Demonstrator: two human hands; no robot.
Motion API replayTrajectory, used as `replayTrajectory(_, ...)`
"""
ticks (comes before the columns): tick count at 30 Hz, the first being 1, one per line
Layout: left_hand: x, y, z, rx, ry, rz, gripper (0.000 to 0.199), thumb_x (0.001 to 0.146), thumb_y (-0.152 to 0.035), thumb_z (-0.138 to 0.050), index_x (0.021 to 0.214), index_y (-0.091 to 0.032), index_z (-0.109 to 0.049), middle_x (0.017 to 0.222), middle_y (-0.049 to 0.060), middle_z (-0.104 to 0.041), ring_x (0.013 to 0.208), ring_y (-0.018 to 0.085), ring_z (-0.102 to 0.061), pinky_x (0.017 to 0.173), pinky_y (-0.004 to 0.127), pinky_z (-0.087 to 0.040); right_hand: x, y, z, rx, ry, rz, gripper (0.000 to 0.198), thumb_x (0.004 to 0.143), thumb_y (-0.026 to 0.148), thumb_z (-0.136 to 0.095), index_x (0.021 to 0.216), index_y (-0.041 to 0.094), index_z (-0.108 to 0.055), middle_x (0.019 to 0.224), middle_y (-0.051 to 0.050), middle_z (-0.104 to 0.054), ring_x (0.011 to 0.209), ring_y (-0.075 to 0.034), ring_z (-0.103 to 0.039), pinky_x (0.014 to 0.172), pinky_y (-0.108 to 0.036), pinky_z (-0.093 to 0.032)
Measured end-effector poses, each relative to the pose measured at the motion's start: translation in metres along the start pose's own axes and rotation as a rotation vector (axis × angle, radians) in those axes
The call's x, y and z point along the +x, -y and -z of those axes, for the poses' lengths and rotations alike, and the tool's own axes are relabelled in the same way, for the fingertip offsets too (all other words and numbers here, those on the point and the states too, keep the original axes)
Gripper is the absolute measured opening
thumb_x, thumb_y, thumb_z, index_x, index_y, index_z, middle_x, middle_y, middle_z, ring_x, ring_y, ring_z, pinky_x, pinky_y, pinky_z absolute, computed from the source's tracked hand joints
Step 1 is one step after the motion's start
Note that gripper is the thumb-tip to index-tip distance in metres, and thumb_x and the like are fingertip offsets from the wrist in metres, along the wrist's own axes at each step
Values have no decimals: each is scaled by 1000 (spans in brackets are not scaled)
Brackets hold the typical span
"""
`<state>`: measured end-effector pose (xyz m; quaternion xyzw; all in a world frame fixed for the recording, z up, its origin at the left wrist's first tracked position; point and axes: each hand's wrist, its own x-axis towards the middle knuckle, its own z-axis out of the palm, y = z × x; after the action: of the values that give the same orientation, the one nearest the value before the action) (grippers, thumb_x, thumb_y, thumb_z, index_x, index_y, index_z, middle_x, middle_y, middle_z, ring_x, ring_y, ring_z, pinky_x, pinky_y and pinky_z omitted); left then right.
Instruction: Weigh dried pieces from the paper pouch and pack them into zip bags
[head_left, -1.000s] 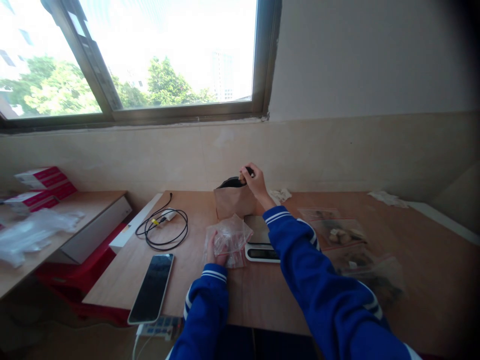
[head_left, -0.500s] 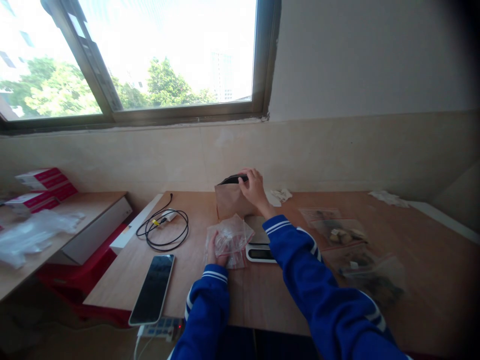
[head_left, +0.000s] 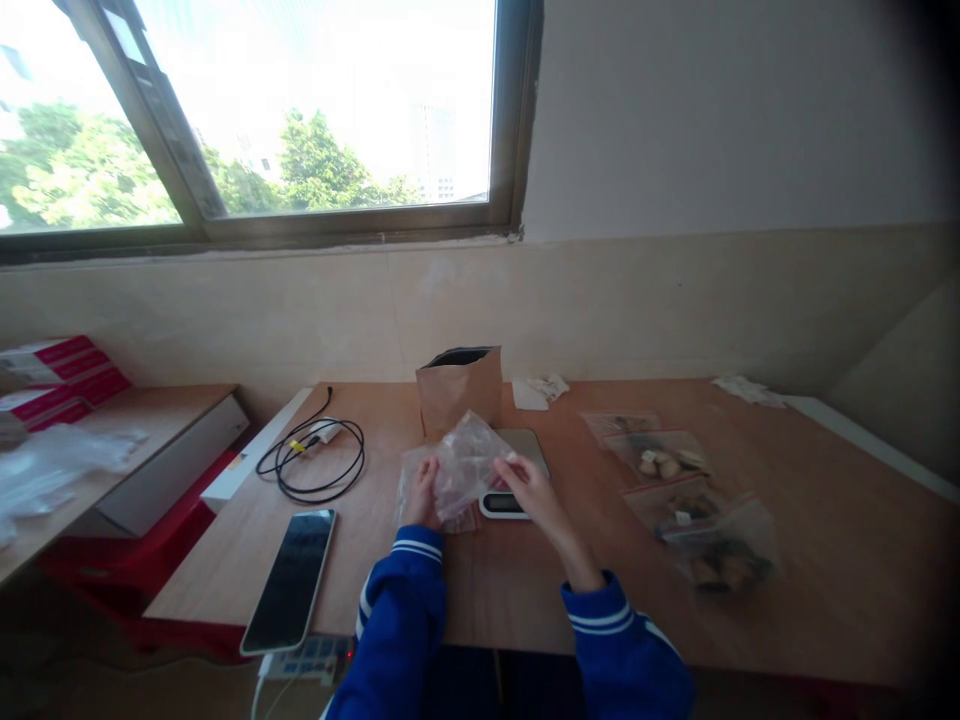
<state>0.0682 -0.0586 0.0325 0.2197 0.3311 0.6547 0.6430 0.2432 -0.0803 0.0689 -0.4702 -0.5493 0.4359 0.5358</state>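
Between my hands is a clear plastic zip bag point(head_left: 466, 462). My left hand point(head_left: 424, 496) is closed on its left side, and my right hand point(head_left: 525, 484) pinches its right edge. Another clear bag lies beneath, by my left fingers. Behind the held bag stands an upright brown paper pouch point(head_left: 463, 388), its dark mouth gaping at the top. A small digital scale point(head_left: 529, 450) with a white front and a display sits under and behind my right hand, partly covered. I cannot make out anything inside the held bag.
On the right lie several zip bags point(head_left: 667, 462) with brown and dark pieces inside. To the left are a coiled black cable point(head_left: 307, 490) and a phone point(head_left: 291, 580) at the table edge. A crumpled white paper point(head_left: 541, 390) lies near the wall.
My right hand has let go of the brown pouch's rim and come down toward me to the clear bag's right edge. The clear bag is now lifted and spread between both hands.
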Motion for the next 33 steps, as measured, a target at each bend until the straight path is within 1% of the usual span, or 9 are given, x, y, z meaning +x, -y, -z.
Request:
replayTrajectory(4,-6,5,-3,176,55,-84,36,57,-35,-82,75,-16,-55,67,-5,-56,57,6,-53,55,17,-44,5,11,18,64,-243,36,46,73,64,-57,70,18,-60,67,-4,-63,64,-19,-56,60,-31,-46)
replayTrajectory(7,-15,6,-8,302,77,-58,38,59,-36,-79,85,-18,-59,75,-3,-59,61,9,-54,53,19,-43,6,11,25,20,-349,88,45,77,65,-51,68,21,-55,66,-2,-59,62,-19,-54,61,-31,-45)
replayTrajectory(10,-28,3,-16,356,172,-1,44,65,-43,-71,102,-21,-61,88,4,-63,70,15,-60,54,24,-47,3,6,26,-13,-345,125,43,81,64,-47,68,24,-52,64,-1,-56,63,-19,-54,65,-33,-45)
replayTrajectory(13,-41,-1,-27,549,238,36,42,70,-51,-64,98,-20,-64,78,3,-63,53,11,-53,44,22,-40,-5,4,22,32,-277,69,43,79,66,-50,74,23,-53,68,-2,-57,65,-19,-56,63,-33,-47)
replayTrajectory(18,-52,-4,-41,669,41,-174,41,69,-55,-65,83,-17,-64,67,-2,-58,42,5,-42,37,17,-32,-28,13,14,287,-76,-236,52,74,64,-59,105,24,-49,94,-5,-64,72,-20,-64,54,-31,-52)
replayTrajectory(21,-53,-6,-39,657,-46,-221,46,67,-59,-64,83,-15,-66,65,-2,-58,45,7,-45,39,18,-33,-42,15,11,368,167,-276,54,67,50,-74,106,22,-49,84,-1,-65,64,-16,-64,58,-31,-54)
replayTrajectory(23,-55,-8,-36,670,-121,-247,49,68,-60,-63,81,-14,-68,61,-1,-57,46,8,-46,41,19,-33,-47,16,10,376,236,-259,50,65,45,-76,101,21,-51,73,2,-63,57,-15,-63,57,-30,-54)
replayTrajectory(29,-60,-26,-26,680,-257,-279,59,67,-67,-60,82,-10,-71,50,-2,-51,42,8,-42,41,20,-29,-52,27,19,265,294,-270,35,72,43,-70,100,26,-60,75,-4,-64,72,-25,-68,65,-41,-54)
replayTrajectory(33,-55,-42,-4,738,-351,-310,63,71,-70,-52,86,-11,-68,54,0,-54,40,9,-42,40,22,-29,-50,25,52,86,110,-212,23,76,44,-63,93,28,-64,82,-12,-67,78,-27,-67,69,-43,-52)
